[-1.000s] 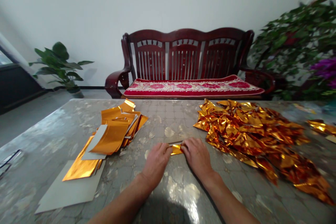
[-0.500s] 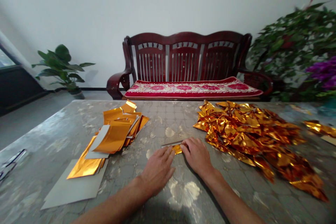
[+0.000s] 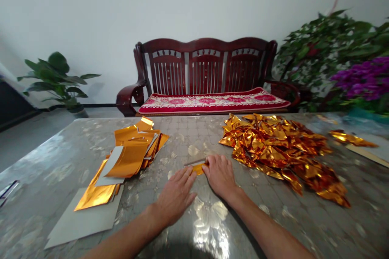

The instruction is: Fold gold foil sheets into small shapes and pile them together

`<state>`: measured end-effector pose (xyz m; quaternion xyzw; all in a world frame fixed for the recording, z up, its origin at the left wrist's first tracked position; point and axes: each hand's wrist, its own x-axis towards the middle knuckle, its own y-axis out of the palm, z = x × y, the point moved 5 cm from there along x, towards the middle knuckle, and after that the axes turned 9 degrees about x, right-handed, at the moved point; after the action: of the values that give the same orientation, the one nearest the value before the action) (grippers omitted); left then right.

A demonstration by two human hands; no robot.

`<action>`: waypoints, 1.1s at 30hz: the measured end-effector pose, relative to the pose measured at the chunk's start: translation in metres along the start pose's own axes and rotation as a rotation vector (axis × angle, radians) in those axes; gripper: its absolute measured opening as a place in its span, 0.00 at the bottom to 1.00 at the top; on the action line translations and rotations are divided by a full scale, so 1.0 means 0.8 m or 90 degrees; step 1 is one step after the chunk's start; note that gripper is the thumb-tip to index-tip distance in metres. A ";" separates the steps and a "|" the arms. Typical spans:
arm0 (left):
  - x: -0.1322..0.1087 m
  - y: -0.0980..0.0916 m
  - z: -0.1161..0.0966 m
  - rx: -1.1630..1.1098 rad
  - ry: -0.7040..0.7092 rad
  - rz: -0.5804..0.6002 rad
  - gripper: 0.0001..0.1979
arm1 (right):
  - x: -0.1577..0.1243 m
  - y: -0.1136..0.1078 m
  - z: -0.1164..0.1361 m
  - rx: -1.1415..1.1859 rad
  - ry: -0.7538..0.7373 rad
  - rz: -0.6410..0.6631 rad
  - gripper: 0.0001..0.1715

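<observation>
A narrow folded piece of gold foil paper (image 3: 199, 169) lies on the table between my hands. My left hand (image 3: 178, 192) presses on its left end, fingers stretched out and lying flat. At the other end, my right hand (image 3: 220, 175) has its fingers bent and its thumb against the foil, closed on that edge; the fingertips are partly hidden. Just behind the foil paper is a thin dark strip (image 3: 194, 162), its right end running under my right fingers. To the left, a loose stack of gold foil sheets (image 3: 129, 158) with pale backs rests partly on grey-white sheets (image 3: 86, 222).
A big heap of folded gold foil pieces (image 3: 273, 141) covers the right side of the patterned table (image 3: 146, 226). Farther right lie another foil piece (image 3: 352, 138) and a pale board (image 3: 369, 154). Behind the table stands a wooden bench (image 3: 206, 73), with plants on both sides.
The view has turned slightly right, so everything sits farther left. My hands stay on the foil paper, with a little more of it showing between them.
</observation>
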<state>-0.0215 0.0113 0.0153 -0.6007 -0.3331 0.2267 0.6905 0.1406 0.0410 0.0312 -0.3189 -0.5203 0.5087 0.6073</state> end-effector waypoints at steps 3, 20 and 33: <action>-0.007 0.000 0.009 -0.006 -0.007 0.000 0.28 | 0.003 0.000 -0.005 -0.002 -0.027 0.011 0.06; 0.021 -0.017 -0.003 -0.149 -0.008 0.009 0.25 | 0.016 -0.014 -0.006 0.025 -0.271 0.009 0.05; 0.032 -0.029 0.015 -0.200 -0.068 0.032 0.17 | -0.006 -0.006 0.026 -0.075 -0.559 0.027 0.15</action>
<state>-0.0152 0.0334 0.0434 -0.6967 -0.3856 0.2202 0.5635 0.1223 0.0323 0.0399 -0.1175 -0.7503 0.5779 0.2989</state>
